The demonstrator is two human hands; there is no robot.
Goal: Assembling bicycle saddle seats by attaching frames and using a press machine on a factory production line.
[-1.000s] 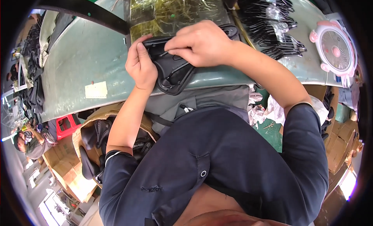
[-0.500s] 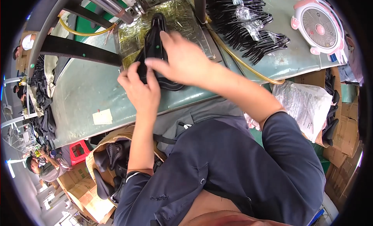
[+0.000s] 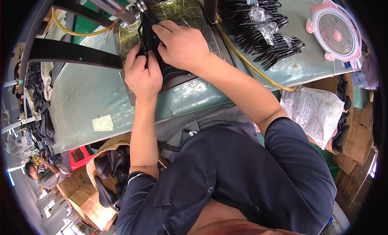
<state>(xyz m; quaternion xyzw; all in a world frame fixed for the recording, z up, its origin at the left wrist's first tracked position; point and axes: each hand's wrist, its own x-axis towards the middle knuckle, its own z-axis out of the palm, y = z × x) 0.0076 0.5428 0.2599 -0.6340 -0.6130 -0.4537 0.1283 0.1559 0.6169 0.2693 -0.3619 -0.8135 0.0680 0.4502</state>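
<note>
A black bicycle saddle [image 3: 151,31] lies on the tape-covered plate under the machine, its narrow end pointing away from me. A thin black metal wire, looking like a saddle rail [image 3: 140,31], runs along its left side. My left hand [image 3: 143,75] is closed, thumb and fingers pinching at the saddle's near left side, by the wire. My right hand [image 3: 184,47] curls over the right side with its fingers bent onto the saddle's middle. Both hands cover much of the saddle, and the wire's lower part is hidden.
A metal cylinder [image 3: 117,9] slants over the plate [image 3: 178,10]. Dark frame bars [image 3: 76,53] stand left, a yellow hose [image 3: 252,67] right. Bundled black wire rails [image 3: 258,23] and a pink-white fan [image 3: 334,31] sit on the green table. A carton of saddles [image 3: 107,162] stands below.
The saddle has shifted away from me, its narrow end now near the metal cylinder. Both hands moved forward with it; my right fingers, spread before, are now curled onto it. The wire shows at its left.
</note>
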